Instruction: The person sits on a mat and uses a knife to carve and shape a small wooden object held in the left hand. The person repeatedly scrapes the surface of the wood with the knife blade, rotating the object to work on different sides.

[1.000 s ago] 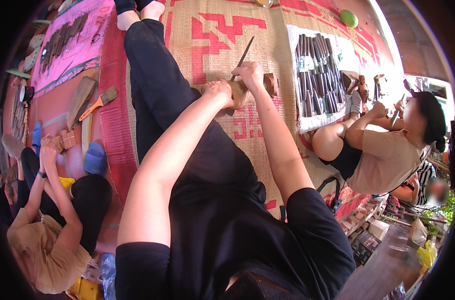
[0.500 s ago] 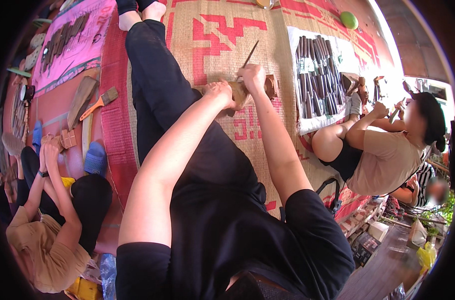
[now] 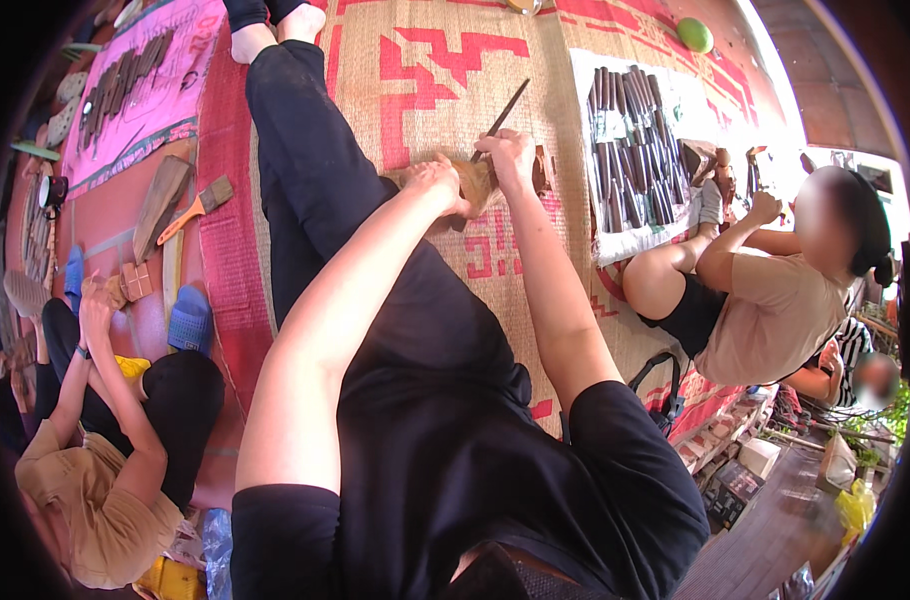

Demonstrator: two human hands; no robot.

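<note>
On the woven mat in front of me, a light brown piece of carved wood (image 3: 480, 186) lies beside my trousered leg. My left hand (image 3: 437, 186) is closed over its left part, with the fingers wrapped on top. Gripped in my right hand (image 3: 509, 155) is a slim dark carving tool (image 3: 508, 106). One end of the tool points up and away to the right, while its lower end reaches the wood under my fingers. Whether that end is a blade or a file I cannot tell. A reddish-brown wooden block (image 3: 544, 170) sits just right of my right hand.
At the right, many dark-handled chisels (image 3: 630, 150) lie on a white cloth (image 3: 607, 245). A brush (image 3: 200, 207) and a wooden wedge (image 3: 162, 200) are on the tiles at left. One person (image 3: 775, 300) sits at right, another (image 3: 100, 470) at left. A green round fruit (image 3: 694, 35) lies far right.
The tool in my right hand has tilted further right, and the wood has turned slightly under my hands. My left hand stays on it. The person at right has shifted their hands.
</note>
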